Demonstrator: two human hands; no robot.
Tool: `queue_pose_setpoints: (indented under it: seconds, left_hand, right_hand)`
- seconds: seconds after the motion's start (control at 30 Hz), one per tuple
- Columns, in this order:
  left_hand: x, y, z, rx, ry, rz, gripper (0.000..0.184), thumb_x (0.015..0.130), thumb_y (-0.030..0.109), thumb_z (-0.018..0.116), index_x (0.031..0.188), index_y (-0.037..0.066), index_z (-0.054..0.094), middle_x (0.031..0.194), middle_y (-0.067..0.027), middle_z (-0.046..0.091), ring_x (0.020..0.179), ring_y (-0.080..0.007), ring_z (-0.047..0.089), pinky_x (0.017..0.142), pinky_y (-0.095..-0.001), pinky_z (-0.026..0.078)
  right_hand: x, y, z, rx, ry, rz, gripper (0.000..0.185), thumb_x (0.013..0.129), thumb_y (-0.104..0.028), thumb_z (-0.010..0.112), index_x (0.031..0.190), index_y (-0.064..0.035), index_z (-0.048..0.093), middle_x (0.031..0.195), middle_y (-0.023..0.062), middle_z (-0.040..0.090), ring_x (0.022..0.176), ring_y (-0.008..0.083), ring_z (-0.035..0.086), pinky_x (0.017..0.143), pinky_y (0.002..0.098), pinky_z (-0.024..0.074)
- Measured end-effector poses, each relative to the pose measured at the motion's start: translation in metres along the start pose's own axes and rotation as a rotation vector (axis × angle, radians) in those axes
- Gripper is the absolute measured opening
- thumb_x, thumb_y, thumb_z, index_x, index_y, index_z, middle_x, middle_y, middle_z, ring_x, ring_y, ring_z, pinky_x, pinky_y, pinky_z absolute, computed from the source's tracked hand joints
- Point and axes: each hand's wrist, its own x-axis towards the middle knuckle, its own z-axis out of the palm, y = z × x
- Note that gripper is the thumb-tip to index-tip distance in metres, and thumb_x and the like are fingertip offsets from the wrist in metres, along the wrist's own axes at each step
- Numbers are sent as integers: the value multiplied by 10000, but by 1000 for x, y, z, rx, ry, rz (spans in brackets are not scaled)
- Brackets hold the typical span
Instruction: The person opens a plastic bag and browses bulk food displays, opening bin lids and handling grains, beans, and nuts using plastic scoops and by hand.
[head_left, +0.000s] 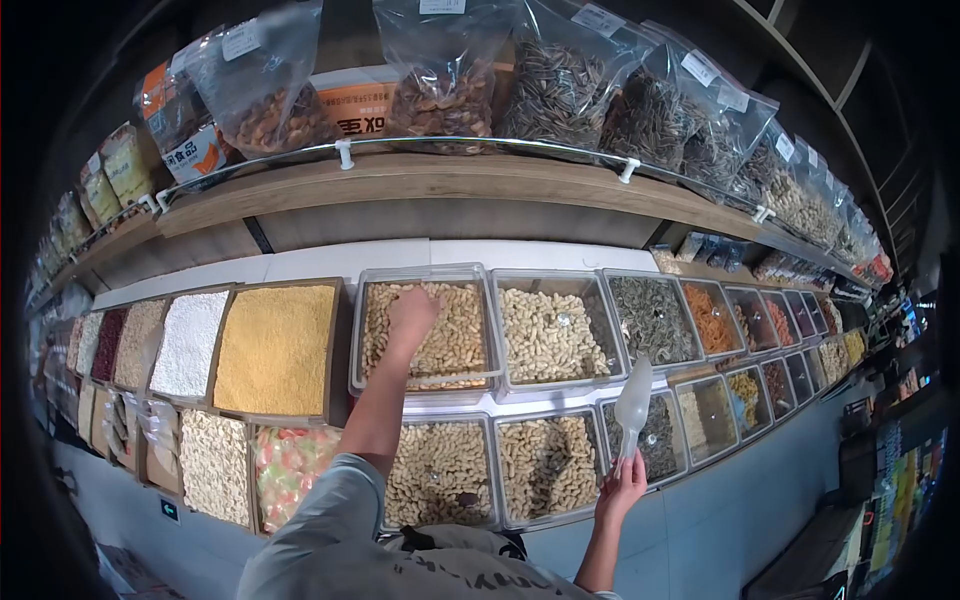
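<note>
And here at the centre of the frame the left hand [414, 318] reaches onto the bin of peanuts [455, 325], whether spread or pinching I cannot tell, while at lower right the right hand [624, 483] grips the clear scoop [633, 398] by its handle, fingers closed, blade upward!

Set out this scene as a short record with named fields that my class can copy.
Setting: shop display of open and lidded bins
Left hand: reaching to the peanuts in an upper-row bin; any grip hidden
Right hand: holding a pale scoop upright, its bowl uppermost
Left of that bin: yellow grain, then white grain
Right of that bin: another bin of peanuts
Above: wooden shelf with clear bags
</note>
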Motion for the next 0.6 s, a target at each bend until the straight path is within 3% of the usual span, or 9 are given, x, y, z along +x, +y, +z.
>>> queue_pose_setpoints:
  seconds: [0.1,0.17,0.33,0.5,0.6]
  left_hand:
    - [8,-14,20,41,-51,46,451,859,422,691,970,-14,706,975,-250,695,955,-409,672,828,-474,535]
    - [17,-28,36,-3,-51,60,451,855,425,693,955,-14,709,970,-252,694,942,-410,674,816,-477,534]
    - [4,-24,27,-17,-66,75,449,842,431,706,887,-16,715,908,-256,691,883,-410,681,783,-483,531]
    - [-2,-33,45,20,91,121,466,836,440,713,790,-23,696,821,-246,685,833,-400,684,753,-477,528]
    - [-9,-26,32,21,-14,94,485,844,451,701,771,-28,686,847,-256,685,838,-404,681,751,-478,526]
  right_hand:
    - [1,0,4,10,30,7,360,978,-184,576,1301,-26,552,794,6,592,432,25,348,360,194,255]
    - [5,2,4,12,-73,41,383,974,-169,591,1322,-17,543,802,22,600,452,16,339,389,194,236]
    - [6,3,20,-12,-79,35,370,974,-141,587,1319,-15,548,788,23,595,451,16,332,392,205,231]
    - [7,4,26,-1,-90,53,379,973,-128,585,1329,-5,541,777,16,584,451,16,334,389,206,238]
    - [5,0,27,-37,-93,46,385,973,-120,581,1337,-3,535,772,13,579,451,17,337,388,205,243]
